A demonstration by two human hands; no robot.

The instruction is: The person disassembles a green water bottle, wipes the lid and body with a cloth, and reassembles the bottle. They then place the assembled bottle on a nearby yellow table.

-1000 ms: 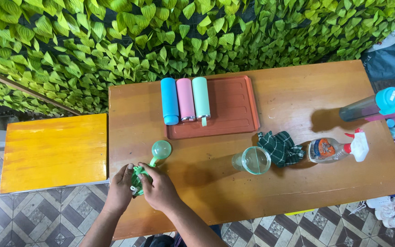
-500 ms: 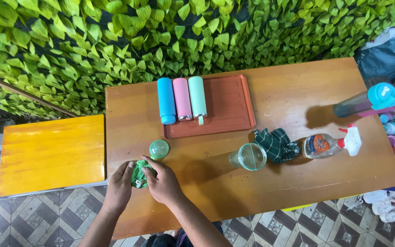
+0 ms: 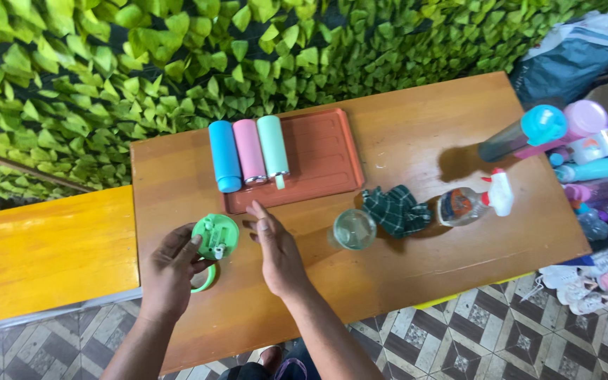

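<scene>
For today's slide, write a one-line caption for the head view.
Left hand holds a green bottle lid; right hand hovers open beside a red tray.

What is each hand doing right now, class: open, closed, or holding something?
Left hand: closed on the green lid, held by its edge.
Right hand: open, fingers spread, holding nothing, just right of the lid.

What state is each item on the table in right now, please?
Green lid: off its bottle, held by left hand.
Right hand: open, empty.
Three bottles: lying on red tray.
Clear bottle: uncapped.
Spray bottle: lying down.
Checked cloth: crumpled.
</scene>
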